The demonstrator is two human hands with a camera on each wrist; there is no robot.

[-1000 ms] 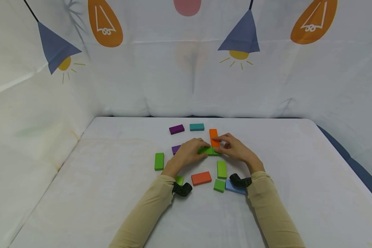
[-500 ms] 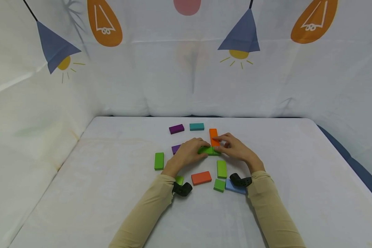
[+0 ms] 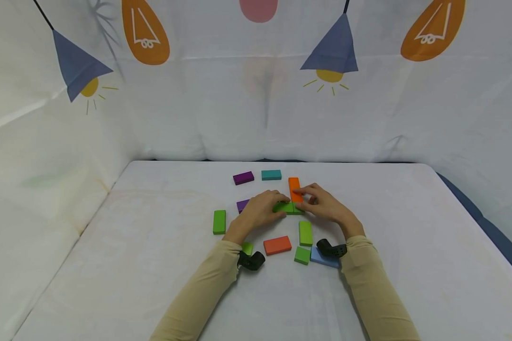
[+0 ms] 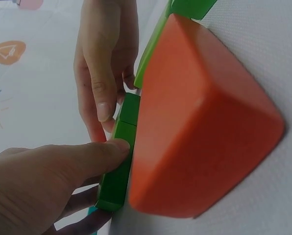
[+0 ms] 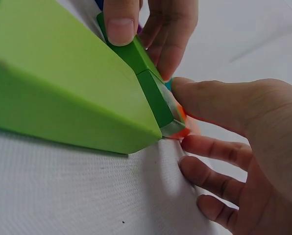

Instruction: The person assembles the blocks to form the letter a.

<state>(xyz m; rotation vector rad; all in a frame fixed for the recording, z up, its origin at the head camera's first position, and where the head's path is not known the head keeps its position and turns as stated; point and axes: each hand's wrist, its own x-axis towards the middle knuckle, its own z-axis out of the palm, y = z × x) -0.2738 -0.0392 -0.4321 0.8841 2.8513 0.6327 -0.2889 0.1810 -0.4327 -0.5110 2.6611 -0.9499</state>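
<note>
Near the far middle of the table, my left hand [image 3: 260, 209] pinches a longer green block [image 3: 285, 209] between thumb and fingers. Its end meets a shorter green block [image 5: 157, 100], which forms a row with it. Behind that row stretches an orange block [image 3: 294, 185], pointing away from me. My right hand [image 3: 326, 203] has its index fingertip at the orange block's right side and its thumb tip by the short green block, fingers loosely bent. In the left wrist view a red-orange block [image 4: 185, 127] partly fills the foreground. A light green block [image 5: 62, 73] looms large in the right wrist view.
A dark purple block [image 3: 243, 178] and a teal block [image 3: 271, 175] lie farther back. Another purple block [image 3: 242, 205] is partly behind my left hand. One green block [image 3: 219, 222] lies left. A small green block [image 3: 301, 255] and a blue block [image 3: 322, 258] sit by my right wrist.
</note>
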